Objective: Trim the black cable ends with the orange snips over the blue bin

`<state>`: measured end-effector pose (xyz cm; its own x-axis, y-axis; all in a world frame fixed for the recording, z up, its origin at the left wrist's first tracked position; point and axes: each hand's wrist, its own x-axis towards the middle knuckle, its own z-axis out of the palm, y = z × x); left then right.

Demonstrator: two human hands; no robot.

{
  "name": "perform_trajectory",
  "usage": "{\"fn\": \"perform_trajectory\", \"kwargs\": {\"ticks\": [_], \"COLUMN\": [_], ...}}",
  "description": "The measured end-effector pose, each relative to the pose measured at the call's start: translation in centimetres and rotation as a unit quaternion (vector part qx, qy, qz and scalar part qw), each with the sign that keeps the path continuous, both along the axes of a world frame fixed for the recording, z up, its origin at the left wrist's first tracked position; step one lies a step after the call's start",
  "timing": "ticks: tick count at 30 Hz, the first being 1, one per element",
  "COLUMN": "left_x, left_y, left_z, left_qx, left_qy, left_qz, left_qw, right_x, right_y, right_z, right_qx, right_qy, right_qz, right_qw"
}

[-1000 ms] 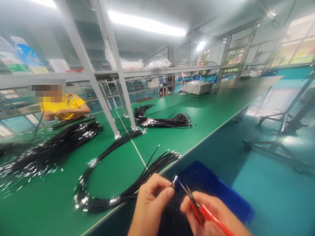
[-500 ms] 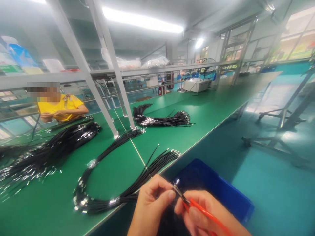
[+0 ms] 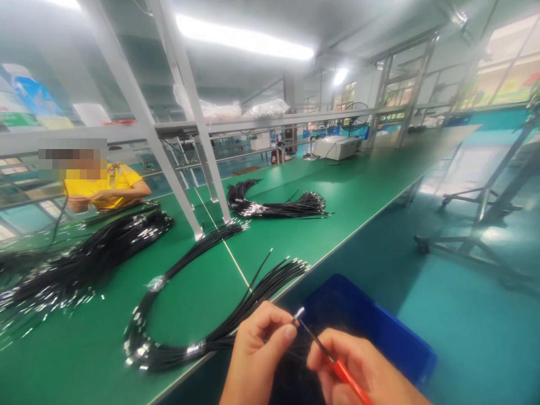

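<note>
My left hand [image 3: 264, 343] pinches a black cable near its end, and the silvery cable tip [image 3: 299, 313] sticks out past the thumb and forefinger. My right hand [image 3: 354, 363] is closed around slim red-handled pliers [image 3: 348, 379], seen nearly edge-on. Their dark metal jaws point at the cable end; whether they touch it I cannot tell. Beside my left hand, a curved bundle of black cables [image 3: 169, 351] with silvery ends lies on the green table [image 3: 189, 306], bound at intervals with clear wrap.
Below my hands sits a blue bin [image 3: 379, 332]. More cable bundles [image 3: 280, 208] lie farther back and in a large pile [image 3: 97, 253] at left. Grey shelf posts [image 3: 196, 112] rise from the table. Across it sits a person in yellow [image 3: 113, 185]. A wheeled stand [image 3: 468, 225] is at right.
The pliers have turned in my right hand from jaws showing to nearly edge-on, and that hand has shifted slightly. My left hand keeps its pinch almost in place.
</note>
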<state>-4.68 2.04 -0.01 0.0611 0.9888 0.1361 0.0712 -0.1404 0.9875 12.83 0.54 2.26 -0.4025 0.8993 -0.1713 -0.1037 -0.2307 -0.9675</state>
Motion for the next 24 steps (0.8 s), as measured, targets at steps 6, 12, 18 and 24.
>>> {"fn": "perform_trajectory", "kwargs": {"ticks": [6,12,18,24], "left_x": [0.4,1.0,2.1,1.9], "left_y": [-0.2,-0.6,-1.2,-1.1], "left_z": [0.6,0.7,1.3,1.5], "left_qx": [-0.010,-0.027,-0.014,-0.073], "left_qy": [-0.016,-0.042,-0.030,-0.115], "left_qz": [0.021,0.018,0.062,0.029], "left_qw": [1.000,0.999,0.998,0.990], "right_x": [-1.2,-3.0,-3.9,-4.0], "right_y": [0.7,1.0,0.9,0.4], "right_z": [0.1,-0.1,-0.4,-0.2], "right_qx": [0.024,-0.001,0.004,0.031], "right_qy": [0.040,0.107,0.125,0.140], "right_qz": [-0.161,-0.228,-0.262,-0.264], "right_qw": [0.986,0.968,0.957,0.954]}}
